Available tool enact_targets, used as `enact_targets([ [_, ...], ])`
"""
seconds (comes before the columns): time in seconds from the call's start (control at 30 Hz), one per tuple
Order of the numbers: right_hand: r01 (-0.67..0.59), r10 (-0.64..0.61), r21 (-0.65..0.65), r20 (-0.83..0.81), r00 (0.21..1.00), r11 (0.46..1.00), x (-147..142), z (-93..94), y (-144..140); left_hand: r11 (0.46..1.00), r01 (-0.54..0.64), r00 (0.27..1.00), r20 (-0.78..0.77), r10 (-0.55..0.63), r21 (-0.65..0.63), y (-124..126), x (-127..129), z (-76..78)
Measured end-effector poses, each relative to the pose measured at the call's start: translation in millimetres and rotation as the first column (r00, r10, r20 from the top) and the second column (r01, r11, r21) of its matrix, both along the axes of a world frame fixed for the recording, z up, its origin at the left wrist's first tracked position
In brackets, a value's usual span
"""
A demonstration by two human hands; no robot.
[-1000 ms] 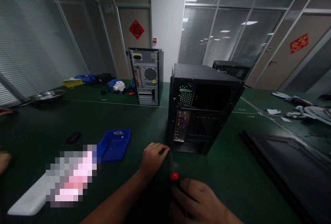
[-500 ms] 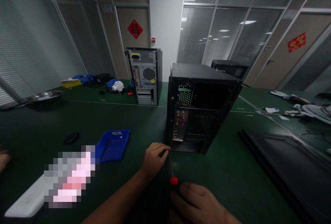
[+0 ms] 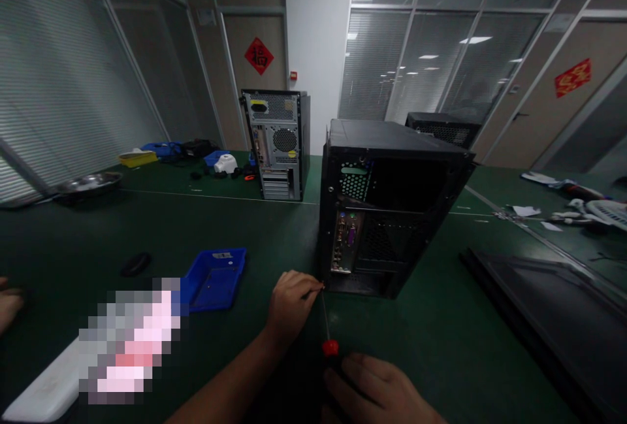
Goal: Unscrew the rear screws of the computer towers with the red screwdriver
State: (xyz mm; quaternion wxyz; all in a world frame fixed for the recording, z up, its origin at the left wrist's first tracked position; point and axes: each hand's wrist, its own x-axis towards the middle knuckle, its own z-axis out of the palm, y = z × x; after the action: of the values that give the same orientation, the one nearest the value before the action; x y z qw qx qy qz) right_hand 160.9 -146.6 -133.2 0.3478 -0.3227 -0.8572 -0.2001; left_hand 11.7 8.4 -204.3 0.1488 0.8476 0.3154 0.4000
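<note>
Green matting covered the tabletop [image 3: 206,221], dark enough that the small things stood out on it. At the far left edge I saw part of another person's hand [image 3: 8,303] resting low, apart from my own two. Next to the right lay a black oval object [image 3: 136,263], and then a blue tray [image 3: 213,278], shallow and open-topped, set near my left hand, I judged so loose parts could be dropped into it without a long reach.

My left hand [image 3: 290,306] sat at the lower rear corner of the black computer case [image 3: 386,208]. Its fingers [image 3: 307,285] were pinched together at the tip of the screwdriver [image 3: 326,326], seemingly to steady the blade against the corner where a screw would sit; whether they also held a screw, I could not tell. The thin shaft ran back toward me to a red collar, and below it my right hand [image 3: 382,394] was clenched over the dark handle, wrapped around it as one grips to turn.

The case stood upright with its back panel facing me, ports and vent grille showing, which put that corner within easy reach. Behind it, farther off, a second tower [image 3: 278,143] also showed its back. At the right a flat dark panel [image 3: 543,306] lay on the tabletop, well apart from the case.
</note>
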Motion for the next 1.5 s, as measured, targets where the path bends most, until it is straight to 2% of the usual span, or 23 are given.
enact_targets([
  [0.2,0.051,-0.042,0.079,-0.109,0.993,0.996,-5,0.6,1,0.998,-0.030,0.999,0.042,0.027,0.063,1,2,-4.2],
  [0.63,0.002,-0.007,-0.043,-0.114,0.993,0.999,5,-20.4,-3,0.981,-0.074,0.997,0.042,0.068,0.180,-6,4,-2.5],
  [0.77,0.000,-0.005,-0.046,-0.106,0.994,0.999,6,-27.1,-4,0.976,-0.078,0.997,0.037,0.072,0.203,-6,5,-1.2],
  [1.03,0.001,-0.005,-0.035,-0.100,0.995,0.999,6,-28.3,-7,0.976,-0.065,0.998,0.019,0.063,0.208,-8,4,0.6],
  [1.17,-0.014,0.015,0.011,-0.081,0.997,1.000,1,-28.1,-7,0.981,-0.047,0.999,0.002,0.048,0.189,-7,4,-0.6],
  [1.33,-0.157,0.158,0.080,-0.010,0.987,0.984,-6,-30.3,9,0.989,-0.031,0.999,-0.021,0.035,0.143,-6,5,-3.4],
  [1.43,-0.287,0.287,0.058,0.011,0.958,0.956,-13,-32.1,21,0.993,-0.038,0.999,-0.018,0.041,0.115,-5,5,-4.1],
  [1.5,-0.322,0.323,0.029,-0.022,0.946,0.946,-20,-35.3,27,0.994,-0.043,0.999,-0.014,0.045,0.099,-4,5,-3.5],
])
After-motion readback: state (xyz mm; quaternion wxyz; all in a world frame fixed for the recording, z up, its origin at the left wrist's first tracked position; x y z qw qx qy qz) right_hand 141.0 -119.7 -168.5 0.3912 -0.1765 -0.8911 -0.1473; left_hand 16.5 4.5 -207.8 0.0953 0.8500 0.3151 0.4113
